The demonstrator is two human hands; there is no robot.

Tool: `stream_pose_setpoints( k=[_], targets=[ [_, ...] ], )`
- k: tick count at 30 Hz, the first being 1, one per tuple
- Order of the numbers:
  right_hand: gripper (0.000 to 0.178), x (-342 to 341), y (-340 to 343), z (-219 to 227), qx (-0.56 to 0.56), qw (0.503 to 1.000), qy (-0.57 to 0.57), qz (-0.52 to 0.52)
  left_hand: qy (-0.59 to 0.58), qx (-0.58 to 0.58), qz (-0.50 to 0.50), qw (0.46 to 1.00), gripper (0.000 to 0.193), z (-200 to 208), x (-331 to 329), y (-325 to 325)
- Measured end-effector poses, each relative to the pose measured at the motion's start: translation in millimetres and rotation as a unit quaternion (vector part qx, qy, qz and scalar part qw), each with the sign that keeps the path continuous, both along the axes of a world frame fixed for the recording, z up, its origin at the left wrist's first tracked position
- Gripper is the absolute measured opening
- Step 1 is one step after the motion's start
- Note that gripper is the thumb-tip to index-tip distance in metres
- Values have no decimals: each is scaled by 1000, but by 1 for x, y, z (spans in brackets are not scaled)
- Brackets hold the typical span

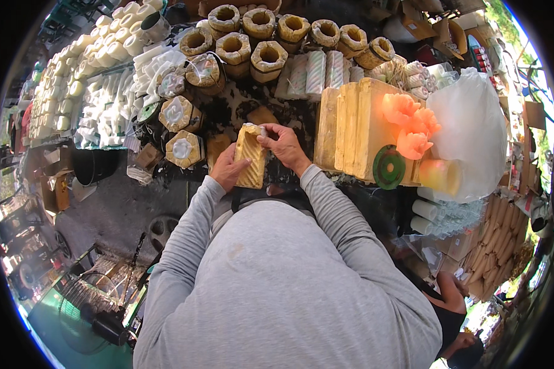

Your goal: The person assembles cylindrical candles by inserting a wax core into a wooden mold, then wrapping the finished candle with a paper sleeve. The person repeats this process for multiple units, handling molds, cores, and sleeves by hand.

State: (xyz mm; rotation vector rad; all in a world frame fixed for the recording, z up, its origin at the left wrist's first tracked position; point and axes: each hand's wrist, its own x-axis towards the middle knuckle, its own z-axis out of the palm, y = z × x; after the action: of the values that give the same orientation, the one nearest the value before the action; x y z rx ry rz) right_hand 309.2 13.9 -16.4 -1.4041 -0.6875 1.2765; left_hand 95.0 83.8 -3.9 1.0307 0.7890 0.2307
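The yellow, oblong, ridged block of wax-like or rubber-like material (250, 161) was held in front of the person's body, at the near edge of the dark, white-stained tabletop (232, 103). Its long axis ran away from the body, nearly straight, and its face with slanting grooves was turned up. Both hands had the block in their grip: the left hand (229, 166) grasped its left side lower down, with the thumb lying over the face, and the right hand (284, 147) pinched near the far right corner, beside a small whitish patch (262, 130). So the right hand was the nearer one to the far end, and the left hand to the near end. Whether the block was also supported from below, I could not tell.

Just beyond the far end lay a small, flat, yellow-brown piece (261, 115). On the left, two hexagonal, yellowish moulds with white filling (185, 149) stood near the left hand, and on the right a row of large, yellow, rectangular slabs (346, 126) limited the space sideways.
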Motion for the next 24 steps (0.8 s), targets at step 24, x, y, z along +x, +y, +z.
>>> stream_pose_setpoints(
  k=[24],
  targets=[
    [35,-26,-16,45,30,980,-164,106,193,322,-208,903,55,59,-29,5]
  ],
)
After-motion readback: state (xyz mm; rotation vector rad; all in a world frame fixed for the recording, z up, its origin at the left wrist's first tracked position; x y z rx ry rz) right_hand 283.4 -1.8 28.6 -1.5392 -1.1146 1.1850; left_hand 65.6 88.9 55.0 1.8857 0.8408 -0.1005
